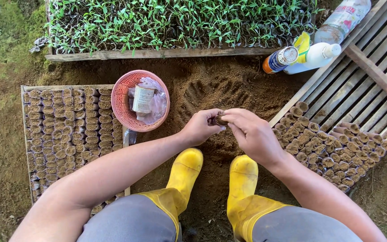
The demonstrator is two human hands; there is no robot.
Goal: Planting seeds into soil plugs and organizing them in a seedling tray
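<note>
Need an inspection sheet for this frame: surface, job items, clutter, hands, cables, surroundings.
Surface: loose brown soil with finger marks.
Job's things: small soil-filled pot held between both hands; filled pots in a wooden tray at left, more stacked on a slatted rack at right.
Clutter: pink basket holding a plastic bag; bottles and a can.
Grippers: left hand and right hand both grip the pot.
Cables: nothing seen.
Surroundings: seedling bed, yellow boots.

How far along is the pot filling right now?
Looks done: the wooden tray on the left is packed with soil-filled pots, and more filled pots lie stacked on the slatted rack. In hand: the left hand and right hand meet around one small pot. Left: loose soil remains heaped ahead; how many pots are still empty cannot be seen.
</note>
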